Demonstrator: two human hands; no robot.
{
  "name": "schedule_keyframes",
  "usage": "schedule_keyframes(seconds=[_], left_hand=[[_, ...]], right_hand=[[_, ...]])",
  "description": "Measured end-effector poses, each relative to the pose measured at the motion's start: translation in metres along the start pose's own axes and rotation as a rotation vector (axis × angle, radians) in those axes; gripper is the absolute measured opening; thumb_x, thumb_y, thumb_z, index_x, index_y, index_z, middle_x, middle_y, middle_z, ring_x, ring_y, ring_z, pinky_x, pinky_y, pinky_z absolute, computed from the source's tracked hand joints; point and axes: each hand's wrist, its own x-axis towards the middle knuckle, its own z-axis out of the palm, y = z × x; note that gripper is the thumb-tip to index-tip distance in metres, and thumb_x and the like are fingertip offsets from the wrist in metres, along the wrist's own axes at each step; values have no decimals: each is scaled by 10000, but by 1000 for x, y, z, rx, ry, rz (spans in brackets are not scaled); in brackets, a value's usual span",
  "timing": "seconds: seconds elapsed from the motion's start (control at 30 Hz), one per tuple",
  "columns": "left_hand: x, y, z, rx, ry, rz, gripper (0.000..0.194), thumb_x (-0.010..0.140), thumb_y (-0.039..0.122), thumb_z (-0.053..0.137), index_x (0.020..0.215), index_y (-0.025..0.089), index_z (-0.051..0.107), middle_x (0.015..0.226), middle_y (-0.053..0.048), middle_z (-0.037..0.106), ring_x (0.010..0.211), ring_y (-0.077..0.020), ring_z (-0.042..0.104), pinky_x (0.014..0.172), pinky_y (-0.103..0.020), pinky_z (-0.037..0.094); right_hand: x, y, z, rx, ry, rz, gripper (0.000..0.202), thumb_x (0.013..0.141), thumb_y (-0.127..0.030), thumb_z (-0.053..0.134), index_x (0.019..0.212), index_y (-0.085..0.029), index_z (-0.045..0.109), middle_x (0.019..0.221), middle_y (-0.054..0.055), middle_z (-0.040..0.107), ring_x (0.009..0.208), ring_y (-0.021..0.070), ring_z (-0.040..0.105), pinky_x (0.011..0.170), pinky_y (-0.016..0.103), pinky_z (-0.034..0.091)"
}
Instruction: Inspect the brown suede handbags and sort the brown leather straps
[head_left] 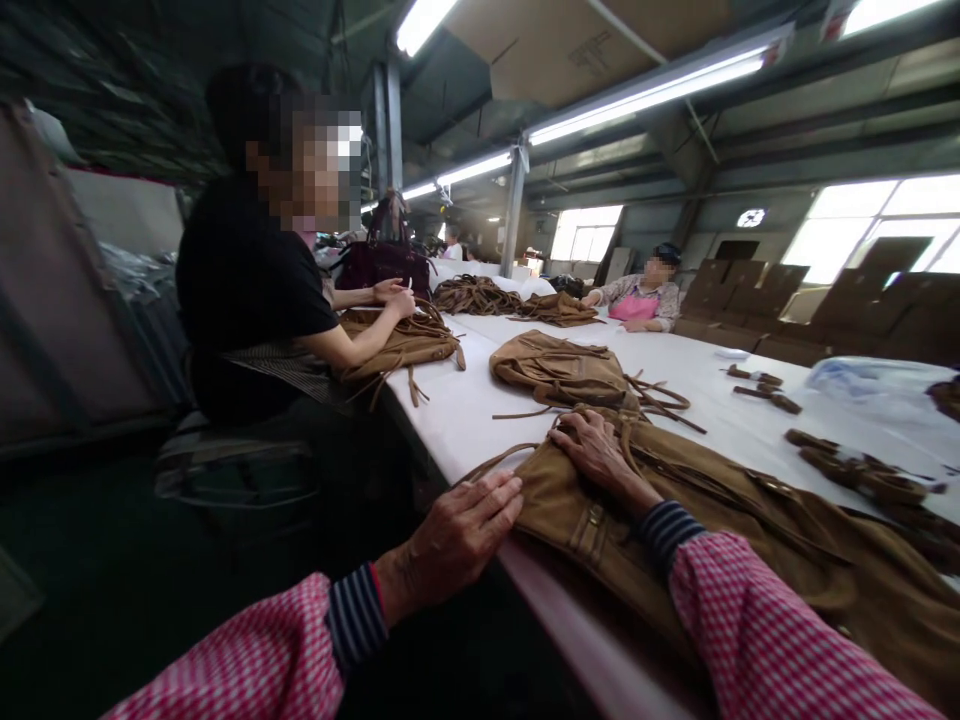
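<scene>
A brown bag [622, 540] with straps and metal fittings lies across the near right part of the white table, partly over its edge. My left hand [465, 525] is at the bag's left end, fingers pressed together around its edge or strap; what lies under the fingers is hidden. On the bag's upper part rests my right hand [596, 450], its fingers bent over the fabric beside a strap. Just beyond, a second brown bag [555, 365] lies flat with its straps trailing to the right.
At the left, a seated person [247, 260] in black handles another brown bag [405, 345] on the white table [450, 420]. A person [645, 300] in pink sits at the far side. Strap bundles [855, 465] and clear plastic [870, 385] lie right; cardboard boxes [727, 295] stand behind.
</scene>
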Motion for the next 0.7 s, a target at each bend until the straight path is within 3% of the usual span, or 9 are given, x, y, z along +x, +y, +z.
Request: schedule_keyframes(seconds=[0.1,0.17,0.3,0.37,0.43,0.53,0.6,0.7], left_hand=[[-11,6,2,10,-21,-15,433,962,117,512,1392,72,537,1472,-178,580,1432,-317,481,1160,-473,485],[-11,9,-2,-22,-29,-11,443,936,139,535,1373,65,550,1461,-182,586,1424,-324,484,1165,-476,476],[5,8,-18,-172,-55,-75,386,951,204,549,1314,80,590,1409,-178,618,1379,-308,514,1157,-470,463],[24,3,-25,-248,-107,-145,281,1001,317,543,1152,120,676,1238,-150,705,1231,-286,612,1079,-444,506],[45,-3,-27,-256,-195,-203,359,1031,424,499,922,159,716,990,-108,746,1015,-258,675,960,-413,541],[60,-7,-14,-196,-227,-215,382,1045,381,470,819,180,704,862,-74,728,888,-226,671,885,-370,541],[55,-6,1,-220,-146,-210,287,1036,281,461,926,189,710,967,-68,739,968,-219,675,930,-356,547],[34,-4,19,-307,-48,-271,323,1046,229,379,1150,203,684,1235,-73,712,1198,-209,641,1086,-375,516]], right_hand=[[-6,-6,0,-26,63,-23,450,980,-531,494,1320,-269,629,1491,121,416,1276,345,448,1067,480,348],[-13,-15,-1,-26,74,-6,452,992,-535,463,1306,-253,624,1447,129,466,1251,342,465,1038,480,365],[-31,-39,0,-112,-4,-116,531,1018,-620,352,1307,-243,591,1352,143,561,1226,344,483,992,492,382],[-36,-48,4,-220,-61,-198,551,1035,-599,316,1366,-230,557,1391,173,545,1247,357,471,988,508,372],[-38,-52,8,-295,-112,-237,567,1048,-558,297,1443,-207,503,1445,209,506,1276,375,455,991,530,362],[-35,-51,12,-288,-151,-232,593,1051,-533,288,1509,-190,442,1505,227,457,1327,387,428,1010,551,350],[-32,-50,11,-228,-153,-204,600,1049,-544,280,1514,-200,441,1533,218,438,1362,382,406,1035,565,335],[-30,-51,2,-116,-182,-198,590,1039,-558,305,1498,-222,463,1534,195,444,1382,375,391,1057,587,316]])
